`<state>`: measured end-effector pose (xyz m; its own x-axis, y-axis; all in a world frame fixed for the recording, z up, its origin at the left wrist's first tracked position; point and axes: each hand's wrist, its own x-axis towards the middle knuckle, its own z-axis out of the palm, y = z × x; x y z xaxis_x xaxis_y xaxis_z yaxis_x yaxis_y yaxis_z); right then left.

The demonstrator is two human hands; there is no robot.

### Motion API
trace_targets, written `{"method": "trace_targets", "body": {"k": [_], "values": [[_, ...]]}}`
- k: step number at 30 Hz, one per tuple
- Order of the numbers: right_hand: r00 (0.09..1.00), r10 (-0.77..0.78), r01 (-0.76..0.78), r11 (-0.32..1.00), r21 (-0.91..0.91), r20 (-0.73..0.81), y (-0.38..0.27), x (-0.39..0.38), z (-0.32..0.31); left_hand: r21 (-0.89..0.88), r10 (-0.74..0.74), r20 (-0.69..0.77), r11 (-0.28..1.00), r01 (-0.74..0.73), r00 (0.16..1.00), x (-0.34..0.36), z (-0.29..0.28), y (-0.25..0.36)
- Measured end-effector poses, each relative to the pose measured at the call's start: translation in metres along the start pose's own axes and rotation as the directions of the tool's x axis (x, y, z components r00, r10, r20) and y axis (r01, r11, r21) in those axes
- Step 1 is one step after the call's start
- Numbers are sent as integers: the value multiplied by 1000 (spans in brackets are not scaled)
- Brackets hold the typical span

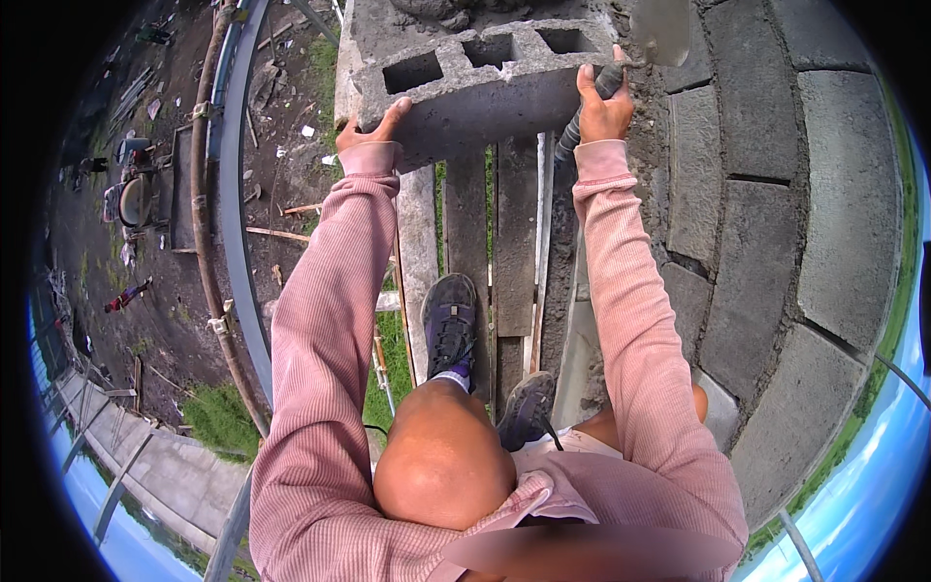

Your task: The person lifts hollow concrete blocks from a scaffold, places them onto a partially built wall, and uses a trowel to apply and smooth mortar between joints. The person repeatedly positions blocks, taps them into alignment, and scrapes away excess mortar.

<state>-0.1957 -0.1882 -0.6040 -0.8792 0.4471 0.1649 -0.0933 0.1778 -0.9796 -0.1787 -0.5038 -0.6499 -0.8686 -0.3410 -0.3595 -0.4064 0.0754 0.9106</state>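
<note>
A grey hollow concrete block (485, 107) with three open cells is held crosswise in front of me, above the planks. My left hand (371, 126) grips its left end, the thumb on the near face. At the right end, my right hand (605, 105) is closed round the dark wrapped handle of a trowel (660, 31) and also presses against the block. The trowel's blade points away, over the mortar-smeared edge of the wall. Fingers behind the block's ends are partly hidden.
Beneath my shoes run narrow wooden scaffold planks (467, 218) with gaps between them. A laid block wall (747, 262) with mortar joints rises on the right. Wet mortar (436, 12) lies at the top. Metal and bamboo rails (199, 194) stand left, above muddy ground far below.
</note>
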Motion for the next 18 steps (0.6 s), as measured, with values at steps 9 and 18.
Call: {"method": "trace_targets", "body": {"k": [9,18], "values": [[936,248,-214,964,-157,250,13,-100,27,200,-180,-90,960,195,980,126,34,28],[971,-205,210,977,-24,121,30,-113,93,653,-99,-10,753,81,995,114,36,48]]}}
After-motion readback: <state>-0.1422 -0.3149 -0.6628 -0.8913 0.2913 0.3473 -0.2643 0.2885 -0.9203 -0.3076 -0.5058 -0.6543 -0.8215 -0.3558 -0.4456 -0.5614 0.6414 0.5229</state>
